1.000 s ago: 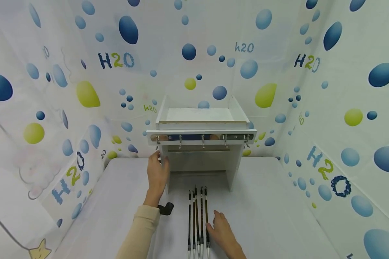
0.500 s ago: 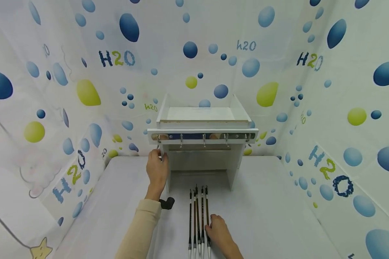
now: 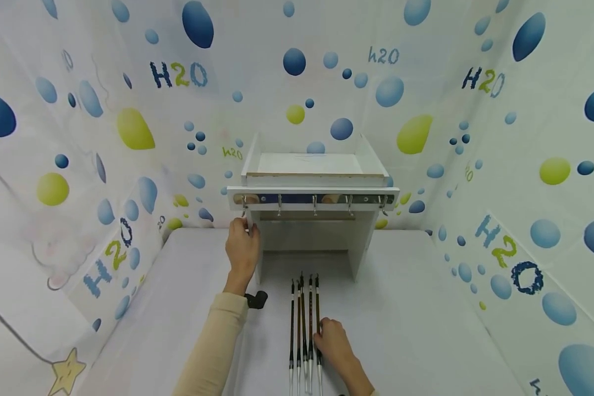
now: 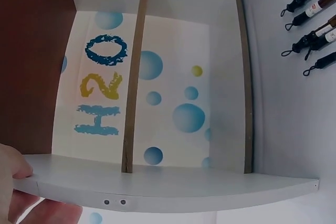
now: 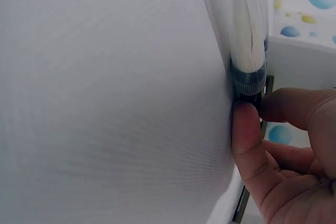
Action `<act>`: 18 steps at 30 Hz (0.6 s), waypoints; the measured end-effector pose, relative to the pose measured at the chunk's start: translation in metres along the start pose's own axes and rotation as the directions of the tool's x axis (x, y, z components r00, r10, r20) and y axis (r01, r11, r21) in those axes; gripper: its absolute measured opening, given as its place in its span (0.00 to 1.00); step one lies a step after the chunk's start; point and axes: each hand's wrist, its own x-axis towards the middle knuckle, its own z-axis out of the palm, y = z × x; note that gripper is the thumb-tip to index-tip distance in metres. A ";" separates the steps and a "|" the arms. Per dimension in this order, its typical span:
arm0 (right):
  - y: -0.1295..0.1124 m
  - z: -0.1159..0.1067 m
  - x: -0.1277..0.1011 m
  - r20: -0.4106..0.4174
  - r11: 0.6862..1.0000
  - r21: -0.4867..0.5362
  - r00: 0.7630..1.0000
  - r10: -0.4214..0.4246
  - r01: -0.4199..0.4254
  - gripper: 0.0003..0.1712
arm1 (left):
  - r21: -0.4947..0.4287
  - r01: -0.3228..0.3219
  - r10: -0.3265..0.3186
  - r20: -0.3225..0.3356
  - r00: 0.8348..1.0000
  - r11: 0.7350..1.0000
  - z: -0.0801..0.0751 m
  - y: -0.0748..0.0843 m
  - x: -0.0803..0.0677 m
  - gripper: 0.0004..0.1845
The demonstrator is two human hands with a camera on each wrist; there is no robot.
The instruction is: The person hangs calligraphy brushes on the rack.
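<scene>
In the head view, a white wooden shelf bears a metal strip with several hooks. My left hand grips the shelf's left side panel just below the end hook. From the left wrist, the thumb is seen on the inner face of that panel, fingers on the outer one. Several long calligraphy brushes lie side by side before the shelf, loops away from me, white tips towards me. My right hand pinches the rightmost brush; in the right wrist view, thumb and forefinger hold it just behind its dark collar.
A white cloth covers the table under the brushes and shelf. Patterned sheeting with blue and green dots rises behind and at both sides. A black wrist mount sits by my left wrist.
The right hand has closed from loosely spread fingers beside the rightmost brush to a pinch on it. My left hand stays at the side panel. The head view has tilted down slightly.
</scene>
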 end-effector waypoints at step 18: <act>-0.009 -0.020 -0.004 -0.076 0.999 0.035 0.997 -0.010 0.013 0.21 | 0.008 0.027 -0.027 0.003 1.000 1.000 -0.001 0.003 0.000 0.10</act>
